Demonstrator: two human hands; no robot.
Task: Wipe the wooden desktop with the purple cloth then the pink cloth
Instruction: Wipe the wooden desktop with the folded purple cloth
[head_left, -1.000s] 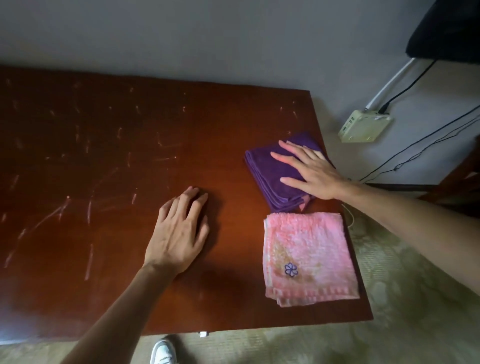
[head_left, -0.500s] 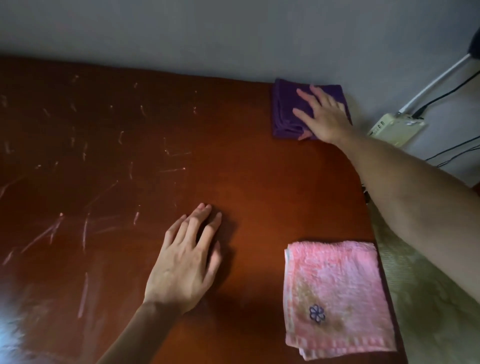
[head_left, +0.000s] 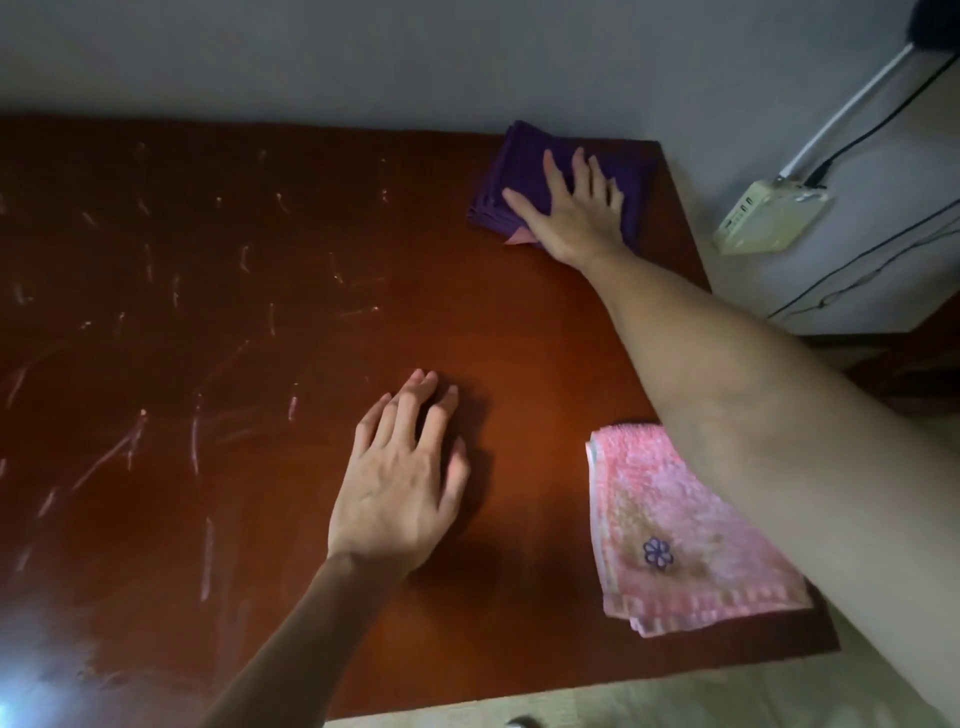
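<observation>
The purple-cloth pass is under way and far from finished. The right hand (head_left: 571, 213) lies flat on the folded purple cloth (head_left: 524, 171) at the far right corner of the worktop (head_left: 260, 364), its fingers (head_left: 551, 171) spread and pressing down rather than clenched around it; the cloth shows ahead of the fingertips and to their left. Pale streaks and smears cover most of the wood well to the left of those fingers, so by my reading nearly all the surface is left to wipe. The pink cloth (head_left: 675, 530) sits folded and untouched near the front right edge, partly under the right forearm, well apart to the right of the left hand (head_left: 400, 483). That hand rests palm down, fingers loose and holding nothing.

Compared with half a second ago, the purple cloth has slid slightly nearer and leftward from the back edge; a second ago it lay just beyond the pink cloth. The left hand has stayed put.
</observation>
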